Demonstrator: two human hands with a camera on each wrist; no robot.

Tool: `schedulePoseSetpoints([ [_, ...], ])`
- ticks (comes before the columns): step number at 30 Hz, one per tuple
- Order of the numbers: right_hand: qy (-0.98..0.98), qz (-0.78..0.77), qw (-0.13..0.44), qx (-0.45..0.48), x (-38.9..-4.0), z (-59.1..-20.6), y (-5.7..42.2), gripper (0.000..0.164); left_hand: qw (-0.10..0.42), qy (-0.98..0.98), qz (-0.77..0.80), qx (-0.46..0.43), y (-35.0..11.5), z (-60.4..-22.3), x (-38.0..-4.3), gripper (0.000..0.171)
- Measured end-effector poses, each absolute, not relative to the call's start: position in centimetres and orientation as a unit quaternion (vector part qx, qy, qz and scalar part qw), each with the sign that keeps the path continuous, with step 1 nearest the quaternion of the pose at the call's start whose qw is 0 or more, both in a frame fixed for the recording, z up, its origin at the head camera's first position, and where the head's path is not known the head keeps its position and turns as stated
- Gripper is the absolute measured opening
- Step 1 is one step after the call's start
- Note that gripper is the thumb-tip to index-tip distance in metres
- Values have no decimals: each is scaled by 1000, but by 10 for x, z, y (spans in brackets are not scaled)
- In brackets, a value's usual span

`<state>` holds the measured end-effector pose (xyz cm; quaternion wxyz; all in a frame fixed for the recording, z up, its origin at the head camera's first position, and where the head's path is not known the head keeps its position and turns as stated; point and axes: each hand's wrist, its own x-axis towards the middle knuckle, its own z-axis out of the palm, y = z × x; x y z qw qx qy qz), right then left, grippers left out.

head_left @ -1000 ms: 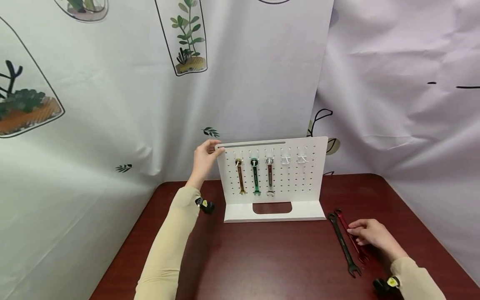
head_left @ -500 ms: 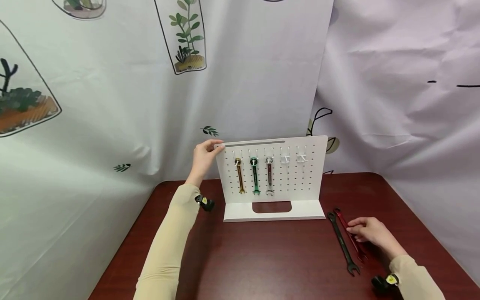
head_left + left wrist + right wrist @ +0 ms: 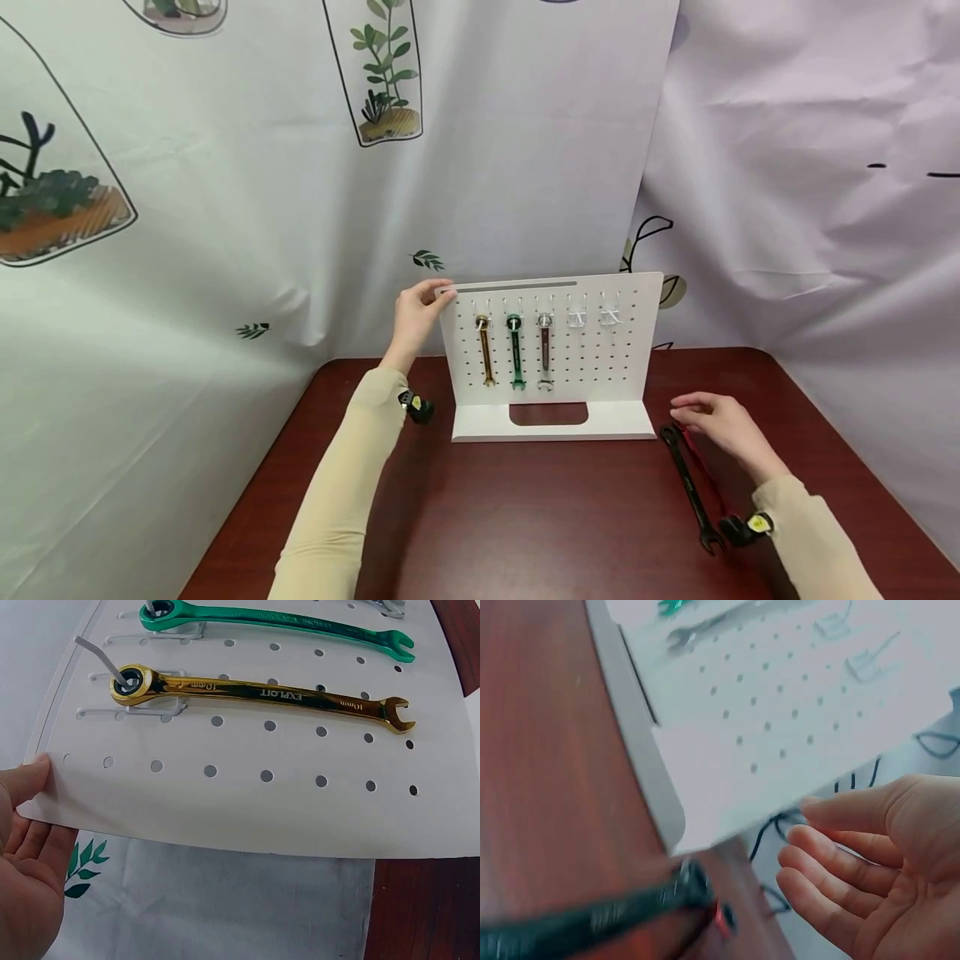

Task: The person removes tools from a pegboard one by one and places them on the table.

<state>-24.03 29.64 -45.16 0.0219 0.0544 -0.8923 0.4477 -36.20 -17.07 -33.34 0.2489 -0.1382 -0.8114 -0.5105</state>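
A white pegboard [image 3: 600,367] stands upright on its base. My left hand [image 3: 415,321] pinches its upper left corner, thumb in front and fingers behind, as the left wrist view confirms. From its hooks hang a gold wrench [image 3: 277,694], a green wrench [image 3: 217,613] and a silver wrench [image 3: 545,350]. My right hand [image 3: 862,862] hovers with loosely bent fingers and holds nothing. Below it on the table lie a black wrench [image 3: 690,492] and a red wrench [image 3: 702,462], partly covered by the hand and wrist camera in the head view.
Two hooks [image 3: 610,315] at the board's right carry no wrench. The dark red table [image 3: 540,517] extends in front of the board. A printed white curtain [image 3: 525,150] hangs close behind, and another stretch [image 3: 825,275] runs along the right side.
My right hand has left the middle of the red wrench and moved forward, toward the wrenches' ring ends. Both wrenches stay on the table. My left hand keeps its grip on the board.
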Motion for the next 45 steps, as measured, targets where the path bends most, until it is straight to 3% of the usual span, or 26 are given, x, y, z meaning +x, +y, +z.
schedulePoseSetpoints([
  [15, -844, 528, 22, 96, -272, -423, 223, 42, 253, -816, -502, -138, -170, -334, -359, 28],
  [30, -804, 575, -34, 148, -305, -416, 167, 49, 252, -817, -498, -145, -169, -334, -357, 31],
  [45, -803, 579, -13, 140, -320, -419, 135, 53, 256, -820, -491, -148, -171, -335, -354, 32],
])
